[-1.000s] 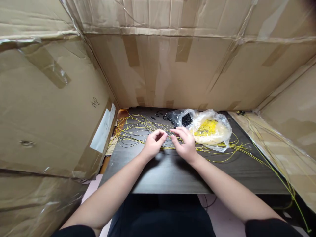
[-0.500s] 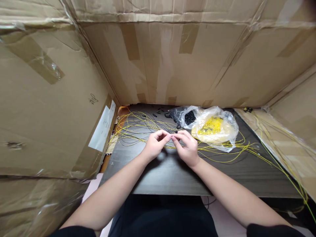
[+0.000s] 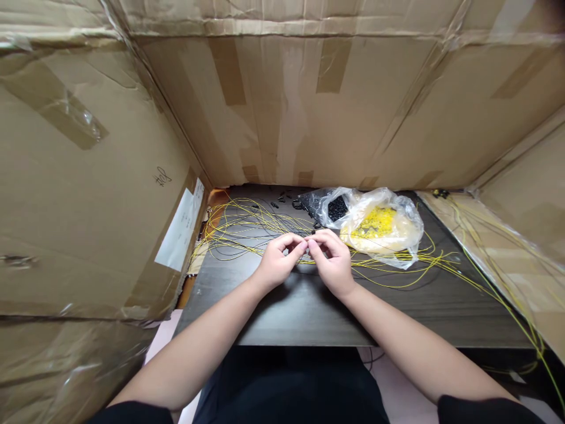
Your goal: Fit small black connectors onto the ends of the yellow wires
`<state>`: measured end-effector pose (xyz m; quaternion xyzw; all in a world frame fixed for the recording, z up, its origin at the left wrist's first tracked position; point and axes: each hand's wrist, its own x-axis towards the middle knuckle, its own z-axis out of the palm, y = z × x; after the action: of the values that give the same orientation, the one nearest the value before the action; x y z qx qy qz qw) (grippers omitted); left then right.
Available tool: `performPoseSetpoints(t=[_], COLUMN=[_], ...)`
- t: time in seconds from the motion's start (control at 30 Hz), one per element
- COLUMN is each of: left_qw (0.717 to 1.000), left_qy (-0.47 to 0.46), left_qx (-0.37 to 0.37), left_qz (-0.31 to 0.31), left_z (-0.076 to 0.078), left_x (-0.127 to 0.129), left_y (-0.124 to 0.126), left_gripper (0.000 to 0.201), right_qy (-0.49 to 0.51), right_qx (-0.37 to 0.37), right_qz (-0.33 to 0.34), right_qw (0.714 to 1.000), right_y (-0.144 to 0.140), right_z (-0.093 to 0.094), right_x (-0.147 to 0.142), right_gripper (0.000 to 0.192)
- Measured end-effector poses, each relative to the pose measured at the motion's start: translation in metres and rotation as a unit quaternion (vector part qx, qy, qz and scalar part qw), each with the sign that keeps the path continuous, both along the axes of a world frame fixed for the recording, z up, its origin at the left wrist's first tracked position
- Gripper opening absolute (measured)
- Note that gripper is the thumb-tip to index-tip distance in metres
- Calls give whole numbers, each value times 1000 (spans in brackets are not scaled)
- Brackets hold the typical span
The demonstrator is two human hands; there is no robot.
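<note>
1. Since half a second ago both hands have drawn closer, fingertips now meeting at frame centre; the view has barely shifted.
2. Thin, glossy yellow wires (image 3: 247,227) loop in a loose tangle across the dark, matte wooden table (image 3: 309,312).
3. Crinkled clear plastic bags (image 3: 379,227), right of centre, hold small yellow and black pieces.
4. Creased, taped cardboard walls (image 3: 88,176) surround the table.
5. Left hand (image 3: 277,264) is curled, fingertips pinched on a wire strand.
6. Right hand (image 3: 332,262) is curled likewise, pinching a tiny dark piece (image 3: 312,232) beside the left fingertips.
</note>
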<state>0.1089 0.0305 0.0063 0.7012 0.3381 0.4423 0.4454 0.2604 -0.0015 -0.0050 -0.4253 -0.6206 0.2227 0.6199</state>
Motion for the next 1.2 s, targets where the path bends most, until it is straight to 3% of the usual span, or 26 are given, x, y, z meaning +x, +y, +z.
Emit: performPoseSetpoints(t=[0.23,0.4,0.53,0.67,0.9,1.07,1.2], left_qw=[998,998,1000,1000,982,958,954], left_qy=[23,1,6,-8,-131,-196,-198], left_qx=[60,2,15,15,-129,-206,-222], left_qz=[15,61,14,24,39,36,28], left_z=[1,-1,-2,1,8,8,7], left_x=[2,0,-1,-1,-5,-10,-12], left_y=[2,11,14,12,11,17,20], left_gripper=[24,29,26,21,24,26,28], right_qy=[134,241,262,242,207,288,319], right_qx=[-78,-142,-190,-194,-193,-263,-301], right_qz=[49,141,212,225,197,203,229], right_qw=[987,950,922,924,939,898,869], right_y=[4,5,4,6,8,10,13], right_z=[-2,-3,-4,-5,1,7,6], right_x=[-1,-1,-2,0,5,8,10], right_gripper=[16,15,17,20,22,24,26])
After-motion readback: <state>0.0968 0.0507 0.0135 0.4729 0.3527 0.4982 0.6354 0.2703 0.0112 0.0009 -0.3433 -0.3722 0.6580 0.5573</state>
